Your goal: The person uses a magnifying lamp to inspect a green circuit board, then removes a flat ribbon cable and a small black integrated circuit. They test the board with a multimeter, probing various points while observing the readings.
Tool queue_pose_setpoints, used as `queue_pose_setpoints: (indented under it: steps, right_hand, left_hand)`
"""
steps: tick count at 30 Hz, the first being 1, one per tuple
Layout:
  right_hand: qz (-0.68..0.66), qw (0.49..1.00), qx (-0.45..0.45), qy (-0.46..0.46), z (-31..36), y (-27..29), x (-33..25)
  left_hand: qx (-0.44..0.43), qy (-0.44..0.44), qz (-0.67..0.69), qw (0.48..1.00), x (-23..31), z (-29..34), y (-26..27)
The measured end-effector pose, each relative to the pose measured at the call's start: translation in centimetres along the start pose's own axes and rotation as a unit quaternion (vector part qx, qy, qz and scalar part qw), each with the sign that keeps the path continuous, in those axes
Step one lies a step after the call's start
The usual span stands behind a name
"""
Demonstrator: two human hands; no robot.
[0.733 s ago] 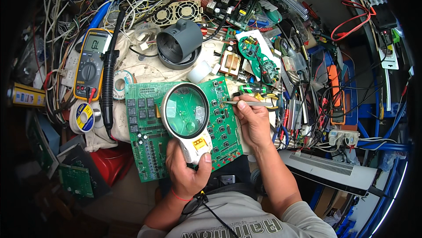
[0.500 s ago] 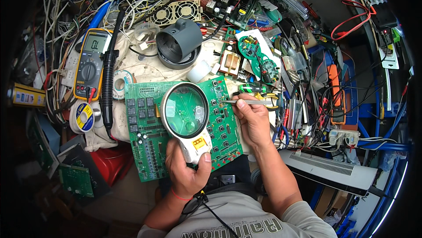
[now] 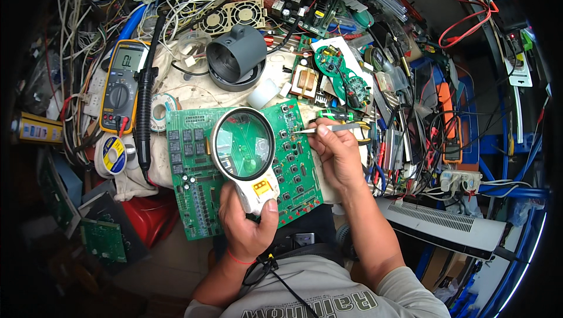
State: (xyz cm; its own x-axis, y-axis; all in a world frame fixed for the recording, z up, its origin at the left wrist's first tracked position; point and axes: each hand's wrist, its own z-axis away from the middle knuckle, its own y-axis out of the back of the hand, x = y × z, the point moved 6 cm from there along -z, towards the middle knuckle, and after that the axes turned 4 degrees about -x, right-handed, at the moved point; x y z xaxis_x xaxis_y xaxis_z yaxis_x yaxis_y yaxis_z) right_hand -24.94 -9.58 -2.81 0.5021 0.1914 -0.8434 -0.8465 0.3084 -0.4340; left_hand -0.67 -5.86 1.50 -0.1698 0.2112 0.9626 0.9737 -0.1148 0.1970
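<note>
My left hand (image 3: 249, 221) is closed around the white handle of a magnifying glass (image 3: 256, 192), whose round, dark-rimmed lens is held over a large green circuit board (image 3: 196, 203). The board carries black relays on its left and rows of small push buttons on its right. In my right hand (image 3: 337, 159), pinched between thumb and fingers, is a pair of metal tweezers (image 3: 337, 128). Their tips point left, at the board's upper right part near the buttons; whether they touch it I cannot tell.
Left of the board are a yellow multimeter (image 3: 124, 86), a black cylindrical tool (image 3: 145, 118) and solder spools (image 3: 113, 155). Behind it sit a grey cylindrical housing (image 3: 237, 54) and a white roll (image 3: 263, 93). Green-handled pliers or cutters (image 3: 335, 115), small boards (image 3: 346, 80) and tangled cables crowd the right.
The tweezers have tilted, their rear end now higher, and my right hand has shifted slightly. The magnifying glass has moved a little left and up with my left hand.
</note>
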Motion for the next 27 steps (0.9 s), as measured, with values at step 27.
queue_pose_setpoints:
  steps: [27]
  right_hand:
    - [0.256, 0.933, -0.075, -0.243, -1.9, -3.1, -1.8]
  left_hand:
    - [0.005, -0.012, 0.001, 1.000, 0.0, 0.0, 0.1]
